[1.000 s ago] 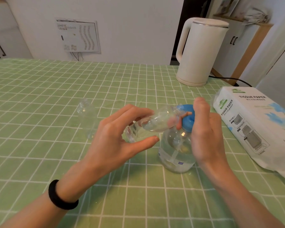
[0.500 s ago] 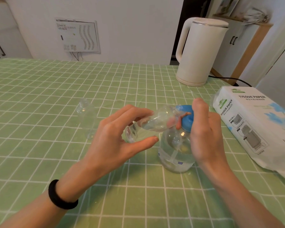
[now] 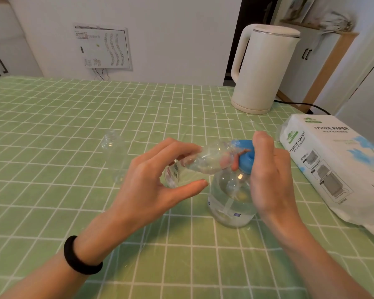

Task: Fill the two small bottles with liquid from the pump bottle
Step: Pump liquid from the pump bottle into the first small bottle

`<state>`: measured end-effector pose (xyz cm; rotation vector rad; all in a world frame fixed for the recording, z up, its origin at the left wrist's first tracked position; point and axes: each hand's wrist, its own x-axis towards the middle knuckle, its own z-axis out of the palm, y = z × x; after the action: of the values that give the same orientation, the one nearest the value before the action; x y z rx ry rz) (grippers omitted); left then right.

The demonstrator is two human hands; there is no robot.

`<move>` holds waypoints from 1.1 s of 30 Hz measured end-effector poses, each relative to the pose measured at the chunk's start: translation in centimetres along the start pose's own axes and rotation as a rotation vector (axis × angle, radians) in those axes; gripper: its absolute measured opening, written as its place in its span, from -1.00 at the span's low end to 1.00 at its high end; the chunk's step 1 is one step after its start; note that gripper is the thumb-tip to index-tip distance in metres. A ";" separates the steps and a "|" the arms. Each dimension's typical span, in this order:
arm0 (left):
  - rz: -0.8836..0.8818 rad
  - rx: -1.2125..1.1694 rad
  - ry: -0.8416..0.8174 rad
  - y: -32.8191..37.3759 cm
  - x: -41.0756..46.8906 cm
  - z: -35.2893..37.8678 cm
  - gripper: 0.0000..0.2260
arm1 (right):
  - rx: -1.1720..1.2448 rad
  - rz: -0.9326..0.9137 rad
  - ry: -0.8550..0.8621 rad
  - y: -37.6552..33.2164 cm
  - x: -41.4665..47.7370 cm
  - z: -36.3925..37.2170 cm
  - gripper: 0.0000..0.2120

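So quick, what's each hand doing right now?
Left hand: holds the small bottle, tilted toward the pump.
Right hand: fingers curled over the blue head of the pump bottle.

L hand (image 3: 151, 182) pinches small bottle (image 3: 205, 161), R hand (image 3: 268, 175) grips pump (image 3: 245, 156)

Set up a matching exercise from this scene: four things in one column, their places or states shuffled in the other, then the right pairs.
Things
1. kettle
2. pump bottle
3. labelled small bottle
4. tissue pack

Places or states
A. tilted, held by the left hand, mouth at the pump's spout
B. lying flat, rightmost of all
C. upright at the back, lid shut
D. upright, its blue top under the right hand

Pairs: 1-C, 2-D, 3-A, 4-B
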<state>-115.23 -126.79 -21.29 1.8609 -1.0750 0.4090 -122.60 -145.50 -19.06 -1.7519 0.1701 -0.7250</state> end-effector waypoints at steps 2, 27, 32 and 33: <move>0.002 -0.003 0.002 0.1 0.0 -0.1 -0.56 | -0.012 -0.009 0.003 0.1 -0.1 0.0 -0.36; 0.011 0.009 -0.004 0.3 0.1 -0.2 -0.55 | 0.034 0.005 -0.010 -0.1 0.1 0.1 -0.45; 0.010 0.007 -0.003 0.1 0.0 -0.1 -0.56 | 0.020 -0.007 -0.008 -0.2 0.0 0.1 -0.50; 0.010 0.006 -0.002 0.1 0.0 -0.1 -0.55 | 0.018 -0.001 -0.008 -0.2 0.0 0.1 -0.49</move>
<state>-115.29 -126.73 -21.17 1.8622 -1.0857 0.4172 -122.60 -145.40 -18.93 -1.7377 0.1566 -0.7180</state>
